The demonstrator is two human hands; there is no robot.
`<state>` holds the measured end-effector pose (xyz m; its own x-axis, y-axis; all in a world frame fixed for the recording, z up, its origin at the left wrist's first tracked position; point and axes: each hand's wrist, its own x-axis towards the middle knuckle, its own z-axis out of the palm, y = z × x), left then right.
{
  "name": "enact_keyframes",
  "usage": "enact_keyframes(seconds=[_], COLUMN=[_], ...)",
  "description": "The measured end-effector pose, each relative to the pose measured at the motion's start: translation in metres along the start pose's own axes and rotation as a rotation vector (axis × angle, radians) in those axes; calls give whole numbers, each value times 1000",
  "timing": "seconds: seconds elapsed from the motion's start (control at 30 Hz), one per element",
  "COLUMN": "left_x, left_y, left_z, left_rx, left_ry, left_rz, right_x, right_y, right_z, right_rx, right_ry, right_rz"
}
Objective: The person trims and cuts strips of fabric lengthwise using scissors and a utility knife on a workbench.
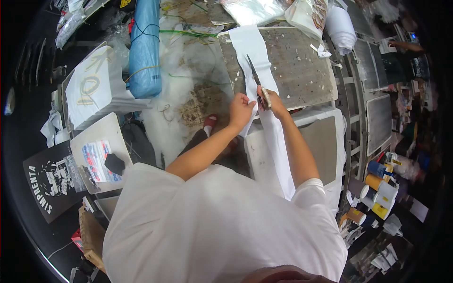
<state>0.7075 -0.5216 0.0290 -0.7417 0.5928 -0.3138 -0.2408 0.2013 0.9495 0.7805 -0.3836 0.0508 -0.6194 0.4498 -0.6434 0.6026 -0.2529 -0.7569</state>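
Observation:
A long strip of white material (250, 45) runs over a worn, speckled board (302, 66) and down past its near edge. My right hand (272, 103) is closed on the handles of scissors (253, 68), whose dark blades lie over the strip and point away from me. Just left of it, my left hand (242, 111) has its fingers bent together at the strip's left edge, pinching the white material. The strip's lower part hangs between my forearms.
A blue wrapped roll (145, 52) lies at the upper left, and a white roll (340, 29) at the upper right. White-covered boards stand left. Containers (377, 188) crowd the right side, below another person's arm (406, 45). Metal rails run beside the board.

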Motion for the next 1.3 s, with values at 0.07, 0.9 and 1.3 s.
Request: enact_keyframes(seconds=[0.07, 0.9, 1.3], left_x=[-1, -3, -10], left_y=[1, 4, 19], left_z=[-1, -11, -20], left_rx=[-5, -4, 31], left_ry=[-8, -20, -31], left_rz=[11, -4, 23], right_x=[1, 41, 56], right_y=[6, -18, -30], right_z=[1, 18, 17], right_rx=[-35, 21, 23], right_ry=[22, 120, 105], right_rz=[-38, -66, -68])
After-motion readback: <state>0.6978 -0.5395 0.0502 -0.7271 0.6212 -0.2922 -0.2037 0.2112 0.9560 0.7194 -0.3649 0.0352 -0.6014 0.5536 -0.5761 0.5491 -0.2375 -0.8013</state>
